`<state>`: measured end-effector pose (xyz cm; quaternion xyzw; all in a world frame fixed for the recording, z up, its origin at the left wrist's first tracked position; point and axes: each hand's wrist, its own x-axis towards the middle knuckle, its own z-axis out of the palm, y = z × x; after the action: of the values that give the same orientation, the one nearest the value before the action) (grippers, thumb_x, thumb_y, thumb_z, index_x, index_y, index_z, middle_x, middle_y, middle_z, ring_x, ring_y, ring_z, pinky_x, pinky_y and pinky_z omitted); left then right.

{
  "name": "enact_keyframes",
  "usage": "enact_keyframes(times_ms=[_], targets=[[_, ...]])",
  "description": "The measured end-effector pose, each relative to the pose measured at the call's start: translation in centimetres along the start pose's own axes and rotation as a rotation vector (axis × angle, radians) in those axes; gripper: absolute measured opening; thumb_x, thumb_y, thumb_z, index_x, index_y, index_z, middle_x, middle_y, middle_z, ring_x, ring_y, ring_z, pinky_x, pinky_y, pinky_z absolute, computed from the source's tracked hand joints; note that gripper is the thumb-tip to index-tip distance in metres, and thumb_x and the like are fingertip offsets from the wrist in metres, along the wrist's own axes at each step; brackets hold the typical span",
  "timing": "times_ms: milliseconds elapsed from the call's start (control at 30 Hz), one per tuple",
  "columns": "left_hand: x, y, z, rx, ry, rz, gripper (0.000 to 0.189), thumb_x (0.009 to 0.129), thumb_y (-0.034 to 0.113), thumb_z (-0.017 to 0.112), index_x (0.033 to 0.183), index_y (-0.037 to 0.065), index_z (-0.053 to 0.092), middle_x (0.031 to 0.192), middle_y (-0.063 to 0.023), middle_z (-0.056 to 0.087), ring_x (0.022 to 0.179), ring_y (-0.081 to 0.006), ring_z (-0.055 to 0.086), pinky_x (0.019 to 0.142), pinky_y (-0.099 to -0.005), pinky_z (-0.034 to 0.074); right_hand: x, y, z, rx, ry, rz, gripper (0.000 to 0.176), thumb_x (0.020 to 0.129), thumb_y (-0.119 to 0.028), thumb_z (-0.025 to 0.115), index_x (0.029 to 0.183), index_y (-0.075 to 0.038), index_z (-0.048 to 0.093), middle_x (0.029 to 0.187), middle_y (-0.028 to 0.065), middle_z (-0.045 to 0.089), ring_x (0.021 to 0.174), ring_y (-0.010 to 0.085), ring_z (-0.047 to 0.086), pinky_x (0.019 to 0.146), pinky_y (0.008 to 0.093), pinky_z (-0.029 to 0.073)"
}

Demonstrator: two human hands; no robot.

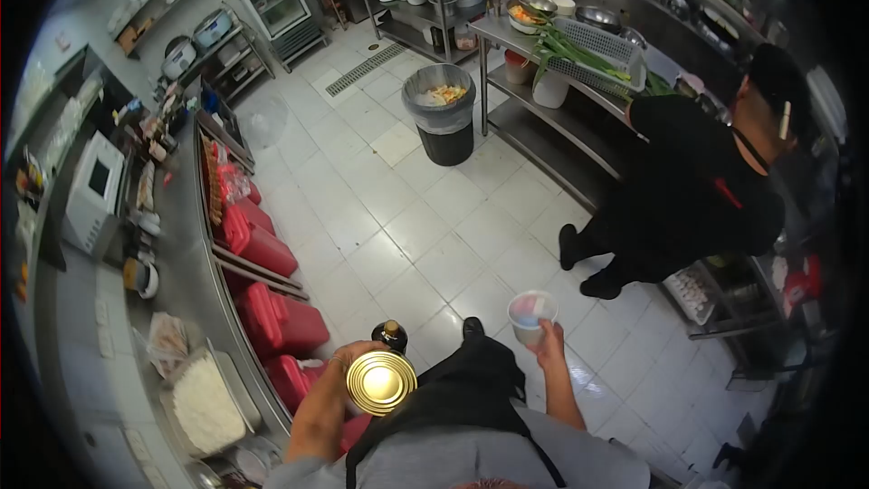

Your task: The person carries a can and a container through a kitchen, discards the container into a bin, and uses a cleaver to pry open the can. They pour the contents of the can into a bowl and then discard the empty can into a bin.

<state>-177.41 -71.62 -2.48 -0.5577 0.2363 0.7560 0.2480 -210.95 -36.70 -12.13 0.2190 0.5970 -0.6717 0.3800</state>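
A large tin can (381,384) with a ringed gold end is in my left hand (358,353), tucked close against my dark apron (444,387). The neck and cap of a dark bottle (390,335) show right at the fingers of that hand; its lower part is hidden, and I cannot tell whether the same hand grips it. Out to the right, my right hand (549,342) is closed on the side of a clear plastic tub (531,312). Something pale blue and reddish shows through the tub.
Red lidded bins (281,319) stand under the steel counter (186,244) at left, which bears a tray of white grains (206,403). Ahead is a lined trash bin (441,118). A person in black (697,190) works at the right-hand steel table (543,131), by a basket with green stalks (597,50).
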Motion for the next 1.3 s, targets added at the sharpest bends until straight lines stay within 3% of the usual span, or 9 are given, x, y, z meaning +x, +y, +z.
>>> enact_keyframes(times_ms=[167, 333, 533, 633, 667, 900, 1000, 1033, 1300], targets=[[0.7, 5.6, -3.8, -0.030, 0.036, 0.127, 0.027, 0.097, 0.024, 0.063, 0.107, -0.001, 0.068, 0.095, -0.0094, 0.074, 0.077, -0.0205, 0.070, 0.071, -0.0354, 0.059, 6.0, -8.9, 12.6, -0.021, -0.156, -0.019, 0.103, 0.081, -0.022, 0.070, 0.160, -0.011, 0.005, 0.141, 0.0191, 0.046, 0.129, 0.0348, 0.048, 0.094, 0.0622, 0.047], [-0.7, 15.0, -1.6, 0.019, 0.137, 0.190, 0.030, 0.095, 0.028, 0.066, 0.107, 0.001, 0.069, 0.092, -0.0078, 0.074, 0.074, -0.0189, 0.068, 0.069, -0.0340, 0.057, 13.0, -15.8, 23.1, -0.271, -0.432, -0.145, 0.092, 0.070, -0.010, 0.067, 0.155, -0.014, 0.032, 0.115, 0.0118, 0.049, 0.101, 0.0248, 0.055, 0.085, 0.0505, 0.050], [0.5, 28.3, -3.2, 0.082, 0.133, 0.213, 0.032, 0.092, 0.031, 0.069, 0.106, 0.002, 0.070, 0.092, -0.0071, 0.073, 0.074, -0.0181, 0.068, 0.068, -0.0341, 0.057, 24.7, -15.9, 27.7, -0.480, -0.308, -0.062, 0.085, 0.066, -0.007, 0.063, 0.148, -0.014, 0.041, 0.113, 0.0106, 0.051, 0.097, 0.0235, 0.055, 0.076, 0.0421, 0.049], [3.9, 33.6, -7.9, 0.179, -0.006, 0.479, 0.031, 0.091, 0.030, 0.069, 0.103, 0.001, 0.071, 0.092, -0.0076, 0.073, 0.073, -0.0179, 0.068, 0.066, -0.0340, 0.057, 31.9, -10.2, 20.6, -0.383, -0.045, 0.025, 0.027, 0.068, -0.007, 0.059, 0.096, -0.008, 0.059, 0.079, 0.0100, 0.054, 0.070, 0.0275, 0.053, 0.066, 0.0533, 0.048], [3.7, 36.2, -8.8, 0.048, 0.029, 0.254, 0.030, 0.091, 0.029, 0.070, 0.102, 0.001, 0.072, 0.093, -0.0078, 0.074, 0.076, -0.0171, 0.069, 0.067, -0.0328, 0.057, 35.0, -7.9, 15.3, -0.344, -0.086, 0.229, 0.010, 0.070, -0.011, 0.059, 0.078, -0.011, 0.052, 0.066, 0.0086, 0.044, 0.058, 0.0283, 0.047, 0.060, 0.0585, 0.046], [2.1, 52.2, -9.9, 0.378, 0.065, 0.265, 0.035, 0.086, 0.031, 0.074, 0.106, 0.003, 0.070, 0.091, -0.0074, 0.072, 0.075, -0.0168, 0.067, 0.070, -0.0323, 0.057, 23.8, -3.2, 11.6, -0.121, 0.227, 0.434, 0.051, 0.071, -0.024, 0.064, 0.120, -0.012, 0.053, 0.116, 0.0176, 0.049, 0.103, 0.0399, 0.052, 0.087, 0.0721, 0.045], [2.4, 57.8, -10.0, 0.357, 0.091, 0.219, 0.038, 0.083, 0.034, 0.076, 0.106, 0.004, 0.070, 0.093, -0.0085, 0.072, 0.074, -0.0179, 0.068, 0.068, -0.0338, 0.057, 20.3, -1.9, 13.5, -0.959, -0.255, -0.328, 0.063, 0.072, -0.032, 0.067, 0.131, -0.021, 0.051, 0.130, 0.0152, 0.045, 0.117, 0.0364, 0.052, 0.092, 0.0689, 0.046], [2.6, 59.8, -10.3, 0.355, 0.105, 0.196, 0.039, 0.083, 0.034, 0.077, 0.106, 0.004, 0.070, 0.092, -0.0087, 0.072, 0.074, -0.0183, 0.068, 0.068, -0.0341, 0.057, 20.4, -1.5, 15.2, -0.984, -0.232, -0.332, 0.063, 0.072, -0.032, 0.067, 0.132, -0.021, 0.050, 0.131, 0.0145, 0.045, 0.118, 0.0358, 0.051, 0.092, 0.0682, 0.046], [-0.5, 75.0, -12.9, 0.226, 0.251, 0.052, 0.038, 0.086, 0.032, 0.071, 0.106, 0.000, 0.069, 0.089, -0.0100, 0.073, 0.073, -0.0214, 0.069, 0.067, -0.0372, 0.058, 38.7, -8.4, 37.8, 0.351, 0.214, 0.337, 0.069, 0.076, -0.035, 0.067, 0.142, -0.028, 0.047, 0.137, 0.0050, 0.047, 0.128, 0.0316, 0.049, 0.092, 0.0607, 0.049]])
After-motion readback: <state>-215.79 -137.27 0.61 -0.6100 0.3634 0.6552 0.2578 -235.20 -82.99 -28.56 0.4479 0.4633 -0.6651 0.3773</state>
